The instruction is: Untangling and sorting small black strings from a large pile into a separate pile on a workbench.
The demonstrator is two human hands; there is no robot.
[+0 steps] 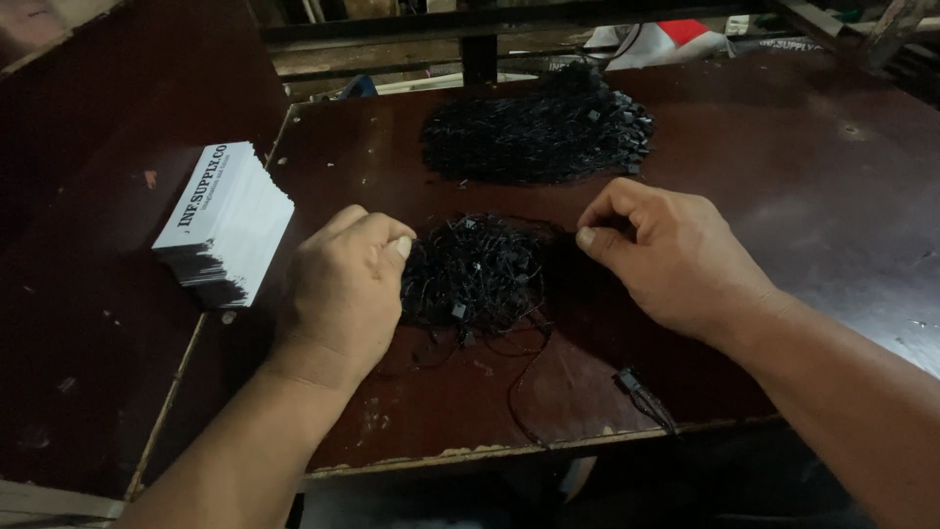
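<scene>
- Looking down through the head view, we see our left hand [343, 294] loosely clenched at the left edge of a small tangle of black string tags [477, 272], thumb and fingertips pinched into its strands.
- Our right hand [671, 260] sits at the tangle's right edge, thumb pressed against forefinger; we judge it pinches a single strand, though the strand itself is too thin and dark to make out.
- That tangle lies mid-bench on the dark brown bench [832, 186], between both hands; a larger heap of the same black tags [537, 132] sits farther back, well apart.
- One loose tag [641, 392] lies near the bench's front edge, and a stack of white cards [227, 223] rests to the left.
- Our worry: the loops look knotted together, so pulling one strand could drag the whole clump along or tighten a snarl. The loose tag by the edge could also be brushed off by our right forearm.
</scene>
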